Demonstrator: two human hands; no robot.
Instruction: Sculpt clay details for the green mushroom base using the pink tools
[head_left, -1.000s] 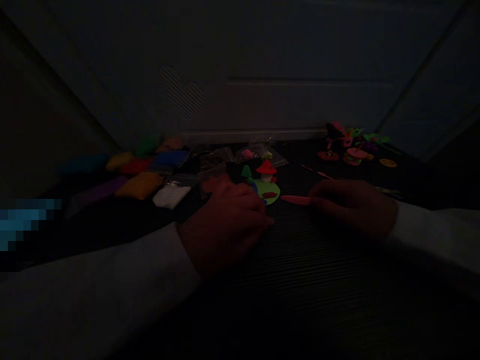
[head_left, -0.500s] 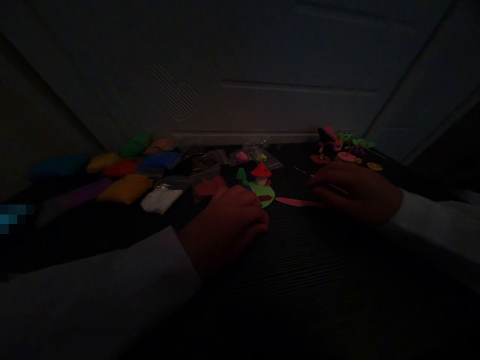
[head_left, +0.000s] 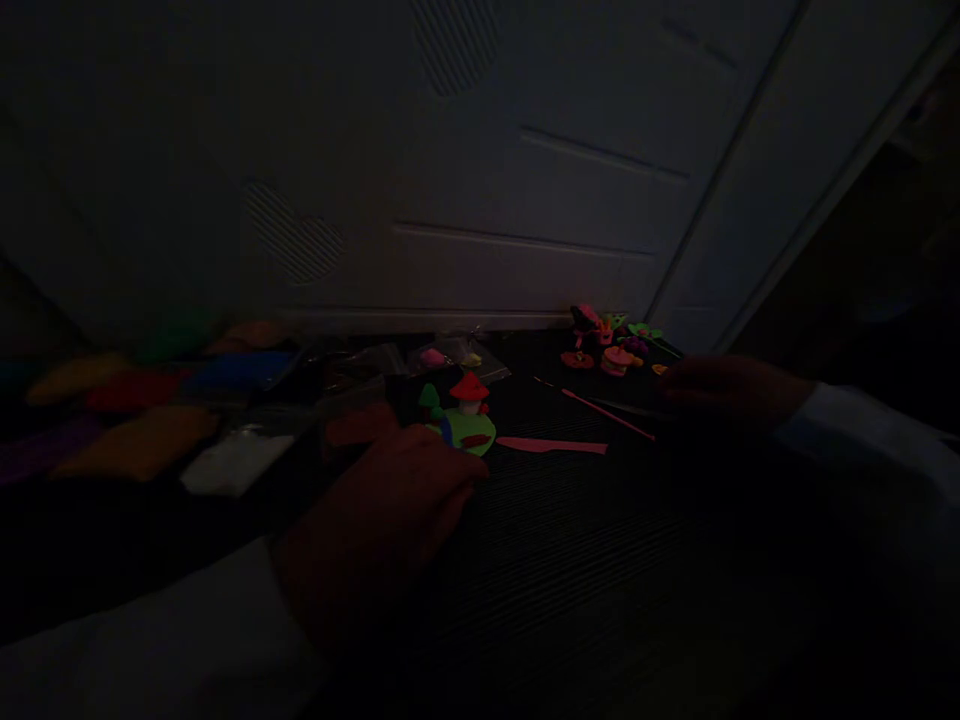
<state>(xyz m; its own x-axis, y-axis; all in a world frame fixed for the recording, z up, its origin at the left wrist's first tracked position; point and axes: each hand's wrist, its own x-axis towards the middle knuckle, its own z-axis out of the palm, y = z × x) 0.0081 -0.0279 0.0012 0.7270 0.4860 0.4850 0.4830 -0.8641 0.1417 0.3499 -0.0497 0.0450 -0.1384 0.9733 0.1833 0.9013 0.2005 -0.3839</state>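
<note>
The scene is very dim. A clay model on a green clay disc [head_left: 471,432] stands on the dark mat, with a red-capped mushroom [head_left: 470,392] and a small green cone [head_left: 429,397] on it. My left hand [head_left: 382,510] rests curled against the disc's lower edge, and its fingers are hard to make out. An orange-red clay piece [head_left: 358,424] lies just behind that hand. My right hand [head_left: 727,390] sits in shadow at the far end of a thin pink stick [head_left: 596,410]. A flat pink clay strip [head_left: 551,445] lies apart from both hands.
Soft clay packs, red [head_left: 135,390], blue [head_left: 240,372] and orange [head_left: 139,440], lie to the left beside a white bag [head_left: 236,462]. Clear plastic bags [head_left: 450,354] lie behind the model. Small clay figures [head_left: 611,345] stand at the back right against a white door [head_left: 487,200].
The whole view has tilted and swung, so the table objects sit further left. My right hand has moved right, off the pink strip, which now lies on the mat. My left hand stays by the disc.
</note>
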